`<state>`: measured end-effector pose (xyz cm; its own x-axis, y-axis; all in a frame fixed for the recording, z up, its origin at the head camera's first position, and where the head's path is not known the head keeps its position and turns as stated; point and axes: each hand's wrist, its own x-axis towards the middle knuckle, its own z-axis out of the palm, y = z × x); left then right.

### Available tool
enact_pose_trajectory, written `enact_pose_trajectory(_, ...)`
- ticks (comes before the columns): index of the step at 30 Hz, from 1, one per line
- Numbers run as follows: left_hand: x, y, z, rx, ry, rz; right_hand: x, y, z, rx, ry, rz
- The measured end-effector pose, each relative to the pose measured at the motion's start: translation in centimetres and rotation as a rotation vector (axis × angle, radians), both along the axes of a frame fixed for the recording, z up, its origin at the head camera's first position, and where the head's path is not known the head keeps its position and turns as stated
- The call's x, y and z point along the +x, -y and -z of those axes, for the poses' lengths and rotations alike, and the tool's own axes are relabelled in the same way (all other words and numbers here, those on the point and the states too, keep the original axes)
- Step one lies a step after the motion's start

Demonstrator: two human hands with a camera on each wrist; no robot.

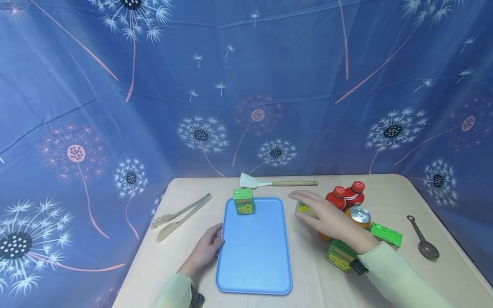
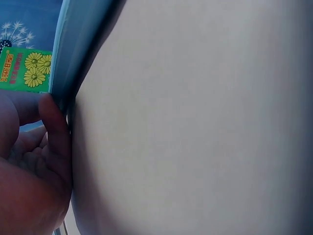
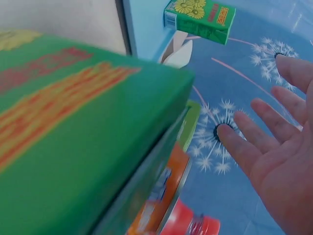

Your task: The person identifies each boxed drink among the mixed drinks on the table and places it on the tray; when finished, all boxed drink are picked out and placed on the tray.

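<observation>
In the head view, my left hand (image 1: 204, 248) is at the left edge of a blue tray (image 1: 254, 256). Its thumb and finger pinch the tray's rim in the left wrist view. A green drink carton (image 1: 244, 202) with yellow flowers stands at the tray's far left corner. My right hand (image 1: 327, 216) reaches over the group of drinks on the right, fingers extended and spread, holding nothing. Partly hidden behind its fingers is another green carton (image 1: 303, 208). Below the right wrist sits a third flowered carton (image 1: 339, 256), large and close in the right wrist view.
Two red bottles (image 1: 339, 196), an orange can (image 1: 359, 217) and a green carton lying flat (image 1: 386, 234) crowd around the right forearm. A dark spoon (image 1: 425, 246) lies far right. Tongs (image 1: 181, 216) rest left of the tray, and a white spatula (image 1: 277, 183) lies behind it.
</observation>
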<state>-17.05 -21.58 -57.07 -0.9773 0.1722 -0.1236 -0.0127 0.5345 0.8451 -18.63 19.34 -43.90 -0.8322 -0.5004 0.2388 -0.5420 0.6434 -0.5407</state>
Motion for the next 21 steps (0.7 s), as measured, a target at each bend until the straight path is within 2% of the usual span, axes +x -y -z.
enact_pose_trajectory(6,0.0,0.0,0.0,0.002,0.016,-0.008,1.0,-2.1,0.1,-0.038,-0.004,0.031)
enact_pose_trajectory(12,-0.1,0.0,0.1,0.005,0.022,-0.011,2.0,-4.1,0.4,-0.054,-0.008,0.102)
enact_pose_trajectory(21,-0.2,0.2,0.4,0.019,-0.001,0.021,3.2,-6.7,0.1,-0.033,-0.099,0.15)
